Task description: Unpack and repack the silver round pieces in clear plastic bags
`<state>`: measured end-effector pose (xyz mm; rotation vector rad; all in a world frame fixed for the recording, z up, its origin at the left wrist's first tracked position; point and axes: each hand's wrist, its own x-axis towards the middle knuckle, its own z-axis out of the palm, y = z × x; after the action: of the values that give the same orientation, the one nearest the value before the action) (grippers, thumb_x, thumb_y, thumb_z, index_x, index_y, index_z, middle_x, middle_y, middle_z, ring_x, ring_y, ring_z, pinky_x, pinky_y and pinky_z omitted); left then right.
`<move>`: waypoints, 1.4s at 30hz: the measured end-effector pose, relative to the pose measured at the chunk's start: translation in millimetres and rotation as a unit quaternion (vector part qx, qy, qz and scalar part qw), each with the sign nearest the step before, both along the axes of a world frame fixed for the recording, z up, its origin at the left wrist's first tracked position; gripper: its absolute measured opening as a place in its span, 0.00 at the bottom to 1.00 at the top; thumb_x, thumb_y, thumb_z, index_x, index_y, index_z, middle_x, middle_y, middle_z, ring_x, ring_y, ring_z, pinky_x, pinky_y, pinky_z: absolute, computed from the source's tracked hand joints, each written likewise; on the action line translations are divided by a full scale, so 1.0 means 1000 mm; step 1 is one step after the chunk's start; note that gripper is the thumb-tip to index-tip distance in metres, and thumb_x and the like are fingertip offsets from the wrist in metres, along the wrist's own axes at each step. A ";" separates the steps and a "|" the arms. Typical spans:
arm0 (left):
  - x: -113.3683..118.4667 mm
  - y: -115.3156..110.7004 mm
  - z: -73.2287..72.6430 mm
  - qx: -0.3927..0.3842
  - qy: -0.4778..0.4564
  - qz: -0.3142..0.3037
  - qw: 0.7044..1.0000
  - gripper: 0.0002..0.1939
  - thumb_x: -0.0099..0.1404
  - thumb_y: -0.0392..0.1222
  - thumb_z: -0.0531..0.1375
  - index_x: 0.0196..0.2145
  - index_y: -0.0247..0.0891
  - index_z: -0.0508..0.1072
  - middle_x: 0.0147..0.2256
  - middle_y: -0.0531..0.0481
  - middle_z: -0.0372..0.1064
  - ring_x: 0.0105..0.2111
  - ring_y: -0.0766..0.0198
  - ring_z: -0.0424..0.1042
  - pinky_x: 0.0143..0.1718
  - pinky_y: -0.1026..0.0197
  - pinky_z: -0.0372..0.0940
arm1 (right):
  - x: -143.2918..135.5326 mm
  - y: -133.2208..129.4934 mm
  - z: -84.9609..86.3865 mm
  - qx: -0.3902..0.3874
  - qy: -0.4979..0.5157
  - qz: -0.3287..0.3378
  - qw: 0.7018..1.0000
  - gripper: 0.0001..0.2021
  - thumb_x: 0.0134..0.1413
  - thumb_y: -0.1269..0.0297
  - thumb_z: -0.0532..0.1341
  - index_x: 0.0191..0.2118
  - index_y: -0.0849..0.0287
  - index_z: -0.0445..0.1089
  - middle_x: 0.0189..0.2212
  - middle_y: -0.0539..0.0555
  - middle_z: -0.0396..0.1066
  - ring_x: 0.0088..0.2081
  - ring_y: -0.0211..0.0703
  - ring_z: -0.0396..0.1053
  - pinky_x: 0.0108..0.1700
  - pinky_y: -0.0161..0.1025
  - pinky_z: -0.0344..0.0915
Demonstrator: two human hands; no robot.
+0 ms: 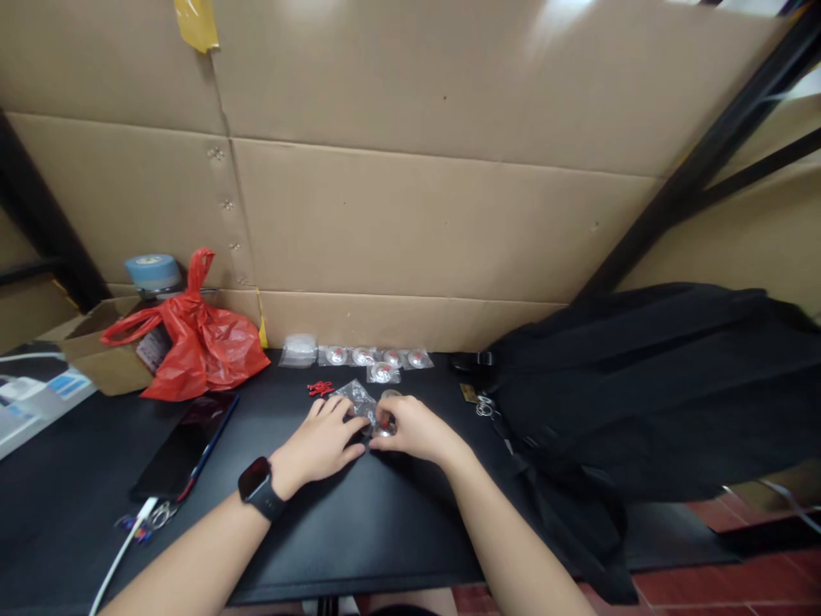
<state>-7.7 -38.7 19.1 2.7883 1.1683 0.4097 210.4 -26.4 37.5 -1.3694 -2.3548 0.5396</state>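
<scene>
My left hand (330, 436), with a dark watch (260, 488) on its wrist, rests low over the black table. Its fingers are bent at the near edge of a clear plastic bag (357, 395), thumb and forefinger close to its opening. My right hand (416, 429) is closed around a small round clear item (385, 428) with a red part in it, right beside the bag. My fingers hide much of that item. A little pile of red pieces (320, 388) lies just beyond my left fingertips. Several round items in clear bags (363, 356) lie in a row farther back.
A stack of clear round pieces (299, 349) lies at the row's left end. Leftward are a red plastic bag (211, 346), a cardboard box (112, 355) and a phone (186, 447) on a white cable. A black backpack (654, 393) fills the right; a cardboard wall (410, 222) stands behind.
</scene>
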 end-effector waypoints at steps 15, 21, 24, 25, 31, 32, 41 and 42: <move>-0.005 0.005 0.001 -0.042 -0.035 -0.066 0.996 0.15 0.69 0.49 0.57 0.51 0.50 0.76 0.55 0.45 0.70 0.59 0.52 0.64 0.54 0.53 0.61 | 0.009 0.010 -0.009 -0.031 0.094 0.019 0.995 0.10 0.43 0.65 0.72 0.31 0.58 0.71 0.25 0.48 0.70 0.26 0.38 0.66 0.29 0.33 0.60; -0.005 0.003 0.005 -0.075 -0.028 -0.080 0.994 0.16 0.68 0.47 0.59 0.52 0.51 0.75 0.56 0.46 0.70 0.63 0.52 0.60 0.57 0.51 0.58 | 0.012 0.012 -0.009 -0.051 0.128 0.063 0.988 0.09 0.47 0.76 0.66 0.36 0.57 0.72 0.31 0.49 0.72 0.29 0.38 0.70 0.33 0.33 0.66; -0.005 0.003 0.008 -0.082 -0.034 -0.089 0.992 0.15 0.68 0.47 0.59 0.51 0.52 0.75 0.58 0.48 0.68 0.64 0.53 0.59 0.57 0.51 0.59 | 0.007 0.013 -0.012 0.014 0.096 0.037 0.995 0.11 0.47 0.75 0.68 0.37 0.56 0.73 0.32 0.50 0.71 0.31 0.39 0.69 0.36 0.35 0.64; -0.005 0.003 0.009 -0.081 -0.037 -0.091 0.992 0.15 0.68 0.46 0.59 0.51 0.52 0.75 0.58 0.48 0.68 0.64 0.53 0.58 0.57 0.52 0.59 | 0.004 0.013 -0.014 0.036 0.089 0.026 0.995 0.11 0.47 0.74 0.68 0.37 0.56 0.73 0.34 0.50 0.71 0.34 0.40 0.69 0.38 0.36 0.64; -0.007 0.004 0.007 -0.059 -0.038 -0.097 0.993 0.14 0.68 0.47 0.59 0.50 0.53 0.76 0.61 0.48 0.64 0.66 0.51 0.54 0.59 0.50 0.57 | -0.014 0.019 -0.028 0.125 0.045 -0.052 0.990 0.10 0.51 0.71 0.66 0.39 0.54 0.70 0.38 0.52 0.71 0.43 0.46 0.67 0.45 0.40 0.63; -0.007 0.005 0.007 -0.056 -0.038 -0.098 0.993 0.14 0.67 0.47 0.60 0.50 0.53 0.77 0.61 0.47 0.64 0.66 0.51 0.54 0.59 0.50 0.57 | -0.016 0.022 -0.031 0.130 0.045 -0.056 0.989 0.10 0.51 0.72 0.66 0.39 0.54 0.70 0.37 0.52 0.71 0.42 0.46 0.67 0.45 0.40 0.62; -0.012 0.009 0.012 -0.046 -0.064 -0.053 0.995 0.11 0.70 0.40 0.54 0.43 0.48 0.76 0.48 0.50 0.71 0.52 0.59 0.69 0.57 0.54 0.57 | -0.001 0.027 -0.027 0.076 0.071 0.053 0.993 0.09 0.52 0.61 0.68 0.39 0.56 0.74 0.40 0.54 0.70 0.46 0.46 0.66 0.51 0.43 0.62; -0.013 0.009 0.011 -0.047 -0.068 -0.047 0.995 0.11 0.70 0.41 0.54 0.47 0.48 0.74 0.48 0.49 0.72 0.51 0.59 0.70 0.56 0.54 0.57 | 0.002 0.025 -0.024 0.069 0.060 0.052 0.994 0.11 0.53 0.57 0.68 0.40 0.56 0.76 0.42 0.55 0.70 0.47 0.48 0.66 0.52 0.45 0.61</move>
<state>-20.6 -29.8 30.2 2.6746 0.9970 0.5119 212.3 -1.4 13.2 -1.1266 -2.3279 0.4655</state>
